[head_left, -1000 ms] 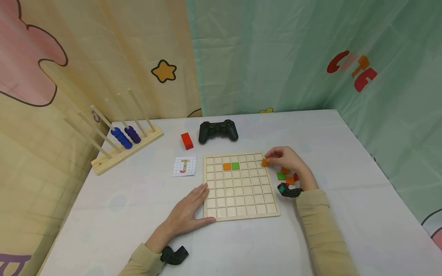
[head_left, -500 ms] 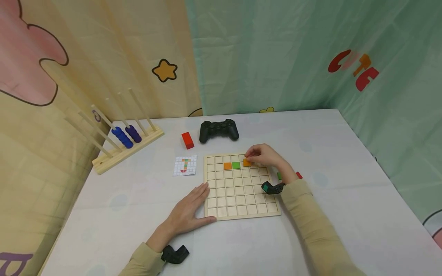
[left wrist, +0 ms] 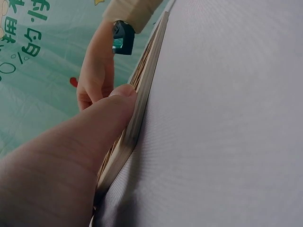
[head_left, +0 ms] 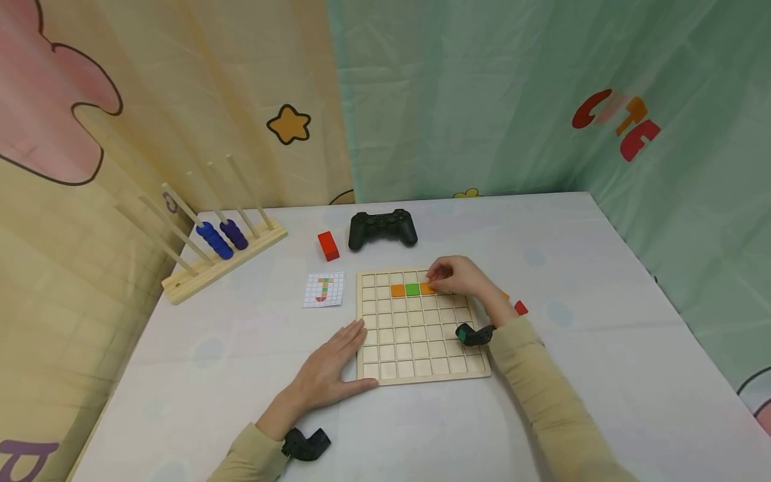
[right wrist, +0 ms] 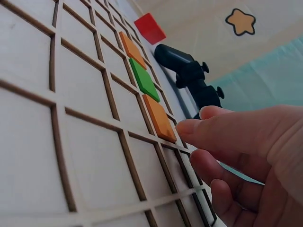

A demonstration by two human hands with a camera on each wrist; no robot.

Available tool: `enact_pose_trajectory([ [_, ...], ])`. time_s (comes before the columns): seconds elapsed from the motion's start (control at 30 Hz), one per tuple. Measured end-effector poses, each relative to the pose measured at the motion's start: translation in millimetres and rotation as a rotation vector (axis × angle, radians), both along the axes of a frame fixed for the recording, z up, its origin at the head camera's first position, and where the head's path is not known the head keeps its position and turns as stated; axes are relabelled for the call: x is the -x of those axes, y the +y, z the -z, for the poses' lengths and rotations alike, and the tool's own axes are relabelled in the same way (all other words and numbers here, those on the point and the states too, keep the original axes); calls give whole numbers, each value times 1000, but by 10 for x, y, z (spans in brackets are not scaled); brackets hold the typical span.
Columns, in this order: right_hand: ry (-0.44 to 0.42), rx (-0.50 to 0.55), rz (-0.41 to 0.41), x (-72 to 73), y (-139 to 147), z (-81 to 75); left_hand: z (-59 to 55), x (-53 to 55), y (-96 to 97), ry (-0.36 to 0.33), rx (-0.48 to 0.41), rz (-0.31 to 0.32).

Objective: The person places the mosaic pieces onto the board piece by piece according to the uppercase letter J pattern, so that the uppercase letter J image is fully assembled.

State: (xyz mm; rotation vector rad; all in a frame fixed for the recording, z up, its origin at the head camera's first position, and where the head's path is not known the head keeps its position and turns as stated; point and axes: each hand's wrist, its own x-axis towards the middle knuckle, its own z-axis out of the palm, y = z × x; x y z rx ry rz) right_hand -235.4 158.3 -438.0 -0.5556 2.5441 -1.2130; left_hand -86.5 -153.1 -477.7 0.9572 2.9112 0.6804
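Observation:
A wooden grid board (head_left: 415, 335) lies on the white table. My left hand (head_left: 331, 365) rests along its left side with fingers straight, its thumb (left wrist: 124, 92) on the board's near edge. In an upper row, an orange tile (head_left: 397, 290), a green tile (head_left: 412, 289) and a second orange tile (right wrist: 158, 118) sit side by side in their cells. My right hand (head_left: 460, 276) is over the board, a fingertip right at the edge of that second orange tile. In the right wrist view its other fingers are bent, with nothing between them.
A pattern card (head_left: 323, 290) lies left of the board. Beyond are a red block (head_left: 328, 246), a black game controller (head_left: 383, 229) and a wooden peg stand (head_left: 225, 261) with blue and purple beads. A red piece (head_left: 521, 307) shows beside my right wrist, which hides other loose pieces.
My right hand has carried the second orange tile left from the board's right edge, and the tile now lies in the cell beside the green one. My left hand has stayed put.

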Motion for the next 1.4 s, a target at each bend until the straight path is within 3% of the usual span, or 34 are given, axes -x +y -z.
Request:
enact_pose_trajectory([
  [0.3,17,-20,100,-111,359,-55,1,5,3,61,-6,5],
  [0.63,-13,22,162,-229,880,-55,-9,1,0,23,-2,0],
  [1.07,-139,162,105,-270,1354,31,1,-16,-8,33,-9,3],
  [1.4,-170,126,106,-260,1442,146,4,-9,-7,1,6,-4],
])
